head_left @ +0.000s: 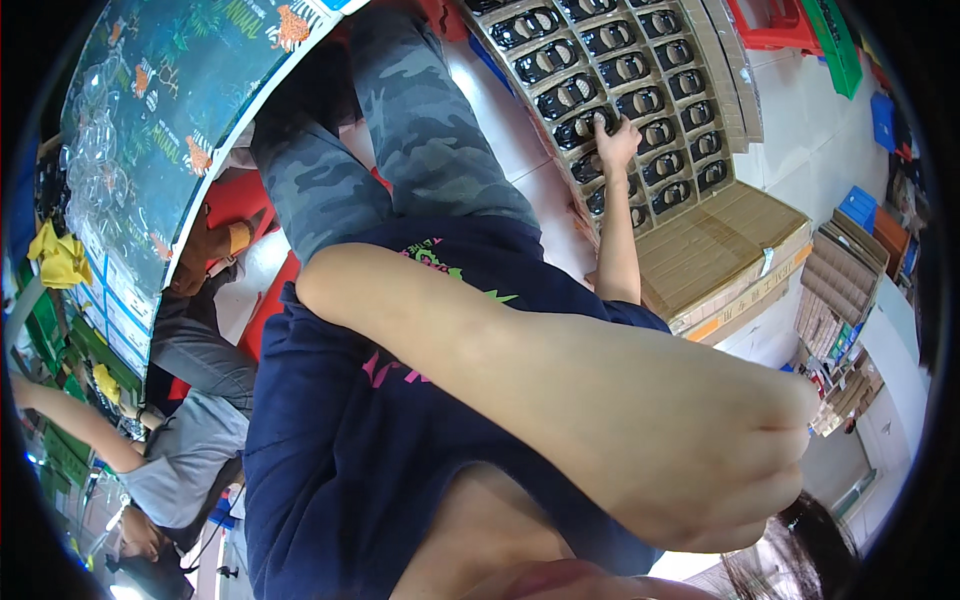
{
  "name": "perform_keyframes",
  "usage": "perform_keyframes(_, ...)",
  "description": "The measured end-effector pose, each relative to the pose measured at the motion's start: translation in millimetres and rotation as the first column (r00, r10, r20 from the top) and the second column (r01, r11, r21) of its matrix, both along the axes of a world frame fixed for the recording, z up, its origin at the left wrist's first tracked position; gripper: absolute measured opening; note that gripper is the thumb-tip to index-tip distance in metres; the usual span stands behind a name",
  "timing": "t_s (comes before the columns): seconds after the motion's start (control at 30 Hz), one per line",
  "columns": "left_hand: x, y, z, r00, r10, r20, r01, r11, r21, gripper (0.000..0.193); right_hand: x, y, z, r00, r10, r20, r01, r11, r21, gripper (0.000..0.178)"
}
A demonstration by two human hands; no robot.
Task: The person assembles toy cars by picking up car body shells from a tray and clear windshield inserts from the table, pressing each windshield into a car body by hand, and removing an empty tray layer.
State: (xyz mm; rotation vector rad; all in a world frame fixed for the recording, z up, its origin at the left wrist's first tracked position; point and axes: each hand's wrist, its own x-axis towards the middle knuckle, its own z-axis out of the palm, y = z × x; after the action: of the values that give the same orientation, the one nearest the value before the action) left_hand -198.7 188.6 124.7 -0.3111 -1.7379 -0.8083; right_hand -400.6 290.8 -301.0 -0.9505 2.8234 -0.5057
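Note:
My right hand point(617, 140) reaches forward into a wide cardboard box point(735, 240) whose dividers hold rows of glossy black moulded parts point(625, 68). Its fingers curl over one black part point(597, 124) near the middle of the rows. My left forearm crosses the foreground from the elbow at left. My left hand point(755, 470) is a closed fist at lower right, close to my head, with nothing showing in it. My navy shirt point(350, 450) and camouflage trousers point(420, 130) fill the centre.
A table with a dark green patterned cover point(170, 90) curves along the upper left. Another person in a grey shirt point(190, 450) sits at lower left by a red stool point(235, 200). Red and green crates point(790, 25) and stacked cardboard dividers point(835, 290) stand at right.

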Motion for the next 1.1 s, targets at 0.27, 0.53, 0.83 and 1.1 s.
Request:
perform_keyframes(0.27,-9.7,-42.2,-22.2,0.995,0.091,0.043,-0.078,0.964,-0.253,0.026,-26.8,6.6,9.1,0.999,0.004,-0.046,-0.013,0.982,-0.189,0.024)
perform_keyframes(0.53,74.7,-70.8,19.9,0.966,0.258,-0.009,-0.219,0.8,-0.559,0.027,15.5,5.4,-0.3,0.98,0.151,-0.132,-0.153,0.988,-0.003,0.026)
perform_keyframes(0.83,111.1,-81.0,36.6,0.947,0.244,0.211,-0.128,0.885,-0.449,0.027,19.2,3.4,-5.1,0.982,0.146,-0.119,-0.09,0.921,0.38,0.037)
perform_keyframes(1.1,200.4,-79.5,21.2,0.782,0.506,0.364,-0.453,0.862,-0.226,0.016,17.9,-43.9,74.3,0.987,0.138,-0.082,-0.098,0.923,0.372,0.041)
